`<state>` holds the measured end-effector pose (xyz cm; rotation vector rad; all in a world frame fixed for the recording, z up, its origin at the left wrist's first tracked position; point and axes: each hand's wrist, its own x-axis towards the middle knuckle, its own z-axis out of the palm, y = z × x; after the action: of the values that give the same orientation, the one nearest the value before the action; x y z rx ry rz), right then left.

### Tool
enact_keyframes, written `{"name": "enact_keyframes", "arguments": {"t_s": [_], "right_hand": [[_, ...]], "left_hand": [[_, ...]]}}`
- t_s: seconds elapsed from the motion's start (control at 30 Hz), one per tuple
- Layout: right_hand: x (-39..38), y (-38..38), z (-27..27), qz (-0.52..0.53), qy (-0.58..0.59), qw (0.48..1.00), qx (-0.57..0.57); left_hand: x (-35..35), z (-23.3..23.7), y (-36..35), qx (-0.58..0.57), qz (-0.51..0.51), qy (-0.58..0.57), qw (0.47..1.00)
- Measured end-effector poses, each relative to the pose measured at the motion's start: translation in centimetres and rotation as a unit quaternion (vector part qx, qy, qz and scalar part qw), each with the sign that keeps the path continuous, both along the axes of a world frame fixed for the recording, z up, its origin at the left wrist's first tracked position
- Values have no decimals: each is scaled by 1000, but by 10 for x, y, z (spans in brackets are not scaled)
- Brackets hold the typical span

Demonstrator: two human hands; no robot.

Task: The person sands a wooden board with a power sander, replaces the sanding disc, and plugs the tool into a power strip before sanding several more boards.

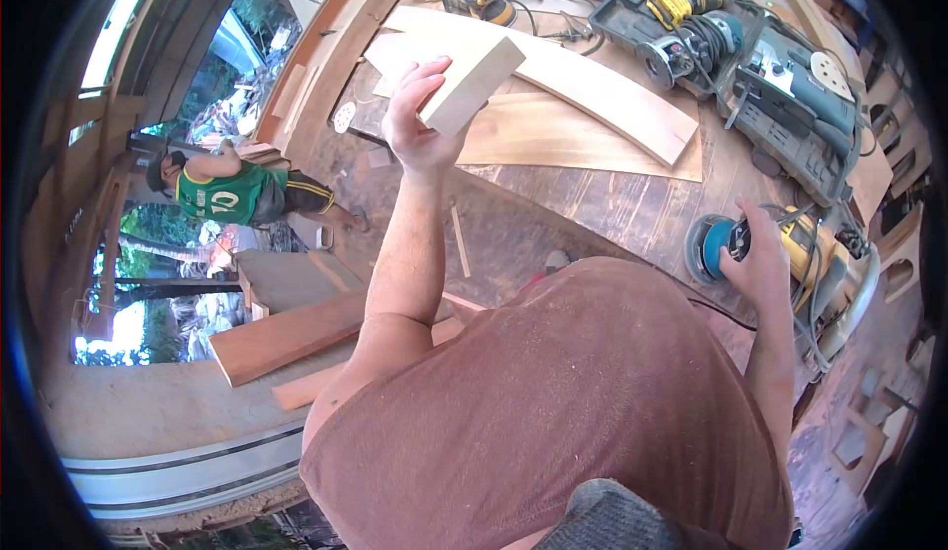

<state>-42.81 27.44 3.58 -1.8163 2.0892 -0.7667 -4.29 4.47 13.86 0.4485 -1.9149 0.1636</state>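
While the left hand (420,120) holds a pale wood block (472,81) up at eleven o'clock, likely for a closer look, the right hand (755,259) grips the sander (713,246) at three o'clock. That grip steadies it on the workbench (592,204).

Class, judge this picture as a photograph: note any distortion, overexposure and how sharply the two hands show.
Head view: strong fisheye, dark ring around the frame, edges bowed; daylight through the opening at far left is blown out white; the left hand and its wood block are sharp and evenly lit; the right hand on the sander looks slightly stretched.
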Motion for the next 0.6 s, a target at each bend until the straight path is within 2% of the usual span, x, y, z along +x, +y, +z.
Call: {"name": "enact_keyframes", "arguments": {"t_s": [0.23,0.6], "right_hand": [[2,-3,2,4,6,1000,22],[2,-6,2,6,16,998,56]], "left_hand": [[6,-9,-1,5,6,8,1000],[14,6,5,-10,20,30,999]]}}
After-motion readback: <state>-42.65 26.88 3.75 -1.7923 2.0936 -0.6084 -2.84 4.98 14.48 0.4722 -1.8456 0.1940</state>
